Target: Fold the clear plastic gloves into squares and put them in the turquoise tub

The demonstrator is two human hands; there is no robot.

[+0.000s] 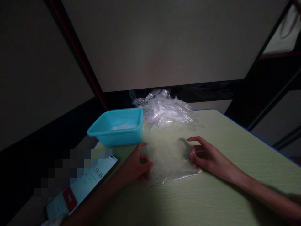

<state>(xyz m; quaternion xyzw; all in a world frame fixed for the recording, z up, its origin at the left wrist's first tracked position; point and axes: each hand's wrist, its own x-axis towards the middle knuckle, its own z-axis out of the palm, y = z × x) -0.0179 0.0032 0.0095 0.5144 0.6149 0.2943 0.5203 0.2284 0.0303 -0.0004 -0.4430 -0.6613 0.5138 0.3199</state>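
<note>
Illumination is dim. Specular glare marks the plastic heap [164,110]; the phone screen [87,180] glows (mosaic blocks [75,164] cover its upper-left edge). A soft shadow lies beside the right hand [208,157].

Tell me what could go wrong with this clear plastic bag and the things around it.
The clear plastic bag looks thin and might crease between the left hand and right hand. The heap of crumpled clear plastic at the far edge of the table could slide off. The smartphone beside the left forearm might get nudged.
</note>
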